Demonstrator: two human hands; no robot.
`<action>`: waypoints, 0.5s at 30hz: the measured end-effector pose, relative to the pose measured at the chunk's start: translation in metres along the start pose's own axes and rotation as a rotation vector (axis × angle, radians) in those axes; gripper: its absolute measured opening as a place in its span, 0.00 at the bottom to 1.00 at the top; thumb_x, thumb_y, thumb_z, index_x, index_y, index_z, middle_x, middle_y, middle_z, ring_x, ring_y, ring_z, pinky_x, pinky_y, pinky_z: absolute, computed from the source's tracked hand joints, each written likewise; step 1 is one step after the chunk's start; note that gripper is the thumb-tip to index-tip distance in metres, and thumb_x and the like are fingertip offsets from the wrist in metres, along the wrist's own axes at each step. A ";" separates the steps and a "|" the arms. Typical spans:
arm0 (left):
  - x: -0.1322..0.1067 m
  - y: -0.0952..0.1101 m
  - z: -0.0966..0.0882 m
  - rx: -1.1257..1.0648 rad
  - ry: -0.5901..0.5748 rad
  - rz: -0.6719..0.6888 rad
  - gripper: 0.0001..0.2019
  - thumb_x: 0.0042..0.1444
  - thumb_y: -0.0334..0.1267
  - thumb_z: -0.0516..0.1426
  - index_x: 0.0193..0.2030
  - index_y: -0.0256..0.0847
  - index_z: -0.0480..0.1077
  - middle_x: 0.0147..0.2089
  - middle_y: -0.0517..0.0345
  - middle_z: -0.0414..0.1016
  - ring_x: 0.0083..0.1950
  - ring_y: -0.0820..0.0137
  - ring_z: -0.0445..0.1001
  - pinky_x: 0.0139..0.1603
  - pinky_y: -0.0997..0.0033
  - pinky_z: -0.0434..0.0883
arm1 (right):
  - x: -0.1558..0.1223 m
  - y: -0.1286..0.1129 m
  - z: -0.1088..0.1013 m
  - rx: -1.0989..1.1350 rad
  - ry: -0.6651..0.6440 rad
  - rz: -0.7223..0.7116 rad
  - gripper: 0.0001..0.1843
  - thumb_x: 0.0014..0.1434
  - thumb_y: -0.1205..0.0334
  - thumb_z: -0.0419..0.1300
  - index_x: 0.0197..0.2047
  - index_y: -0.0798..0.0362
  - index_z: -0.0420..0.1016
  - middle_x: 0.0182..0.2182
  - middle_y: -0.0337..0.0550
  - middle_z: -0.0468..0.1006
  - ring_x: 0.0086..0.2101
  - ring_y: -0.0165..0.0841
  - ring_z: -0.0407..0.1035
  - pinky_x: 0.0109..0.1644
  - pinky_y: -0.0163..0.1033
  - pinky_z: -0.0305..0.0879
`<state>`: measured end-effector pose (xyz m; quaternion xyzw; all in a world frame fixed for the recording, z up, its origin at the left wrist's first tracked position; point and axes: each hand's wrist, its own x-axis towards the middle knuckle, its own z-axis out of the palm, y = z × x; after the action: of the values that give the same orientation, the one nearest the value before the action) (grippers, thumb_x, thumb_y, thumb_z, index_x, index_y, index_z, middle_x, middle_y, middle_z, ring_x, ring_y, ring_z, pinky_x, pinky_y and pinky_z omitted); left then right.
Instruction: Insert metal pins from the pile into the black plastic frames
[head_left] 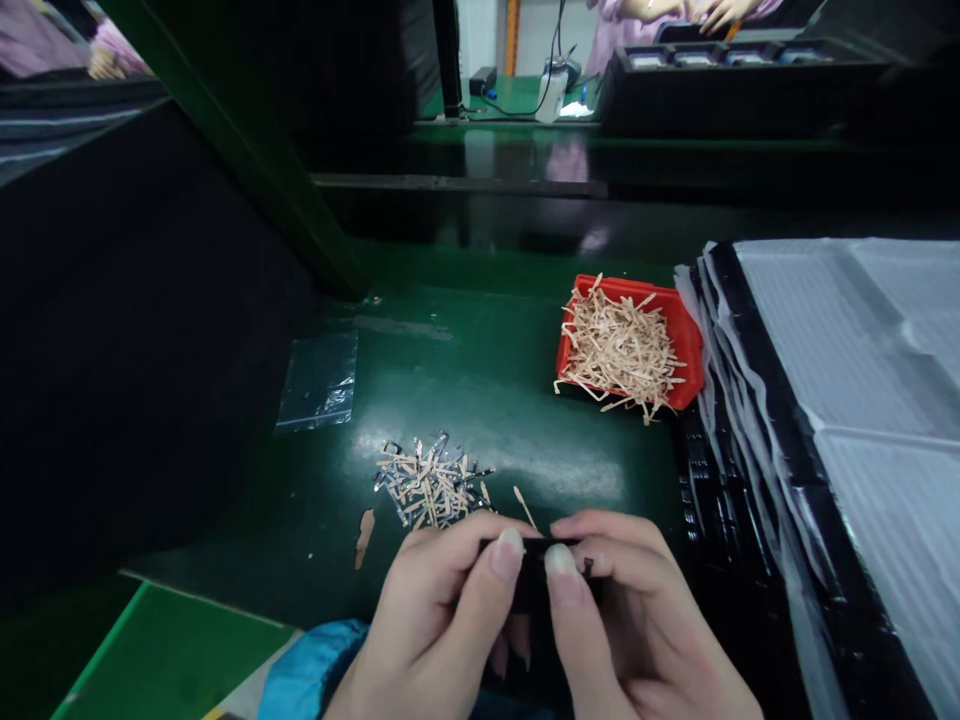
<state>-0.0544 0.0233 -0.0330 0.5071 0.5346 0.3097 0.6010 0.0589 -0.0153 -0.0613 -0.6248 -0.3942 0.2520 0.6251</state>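
Observation:
My left hand (439, 625) and my right hand (637, 620) meet at the bottom centre, thumbs side by side, fingers pinched on a small black part (534, 572) held between them. A thin tan strip (523, 506) sticks up just behind my left fingers. Right beyond my hands lies a pile of small tan and grey strips (429, 482) on the green table (480, 400). A red bin (686, 335) heaped with tan strips (619, 350) stands further back to the right.
A stack of black trays with white sheets (825, 420) fills the right side. A clear plastic bag (319, 380) lies at the left. One loose tan piece (364, 535) lies near the pile. Another person's hands (697, 12) work at a far bench.

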 end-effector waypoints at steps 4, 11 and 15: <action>-0.001 -0.002 0.008 -0.044 0.072 -0.028 0.24 0.68 0.58 0.59 0.34 0.39 0.80 0.20 0.60 0.68 0.20 0.74 0.67 0.20 0.79 0.66 | -0.003 -0.001 0.003 -0.043 -0.020 -0.046 0.06 0.67 0.66 0.62 0.38 0.46 0.75 0.42 0.45 0.79 0.37 0.33 0.77 0.39 0.38 0.76; -0.001 -0.006 0.016 -0.051 0.378 -0.023 0.22 0.69 0.53 0.59 0.28 0.40 0.73 0.15 0.62 0.69 0.15 0.75 0.66 0.16 0.80 0.65 | 0.008 0.018 -0.012 -0.208 0.038 -0.301 0.29 0.59 0.70 0.69 0.62 0.41 0.76 0.58 0.47 0.76 0.44 0.35 0.79 0.43 0.39 0.82; 0.001 -0.004 0.018 -0.070 0.437 0.011 0.23 0.71 0.52 0.57 0.27 0.41 0.71 0.12 0.63 0.68 0.12 0.76 0.63 0.15 0.80 0.64 | 0.006 0.019 -0.020 -0.020 0.057 -0.019 0.28 0.64 0.66 0.67 0.66 0.43 0.72 0.46 0.44 0.84 0.39 0.32 0.80 0.42 0.36 0.82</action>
<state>-0.0375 0.0184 -0.0388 0.4094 0.6384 0.4339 0.4863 0.0821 -0.0203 -0.0766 -0.6339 -0.3848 0.2243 0.6323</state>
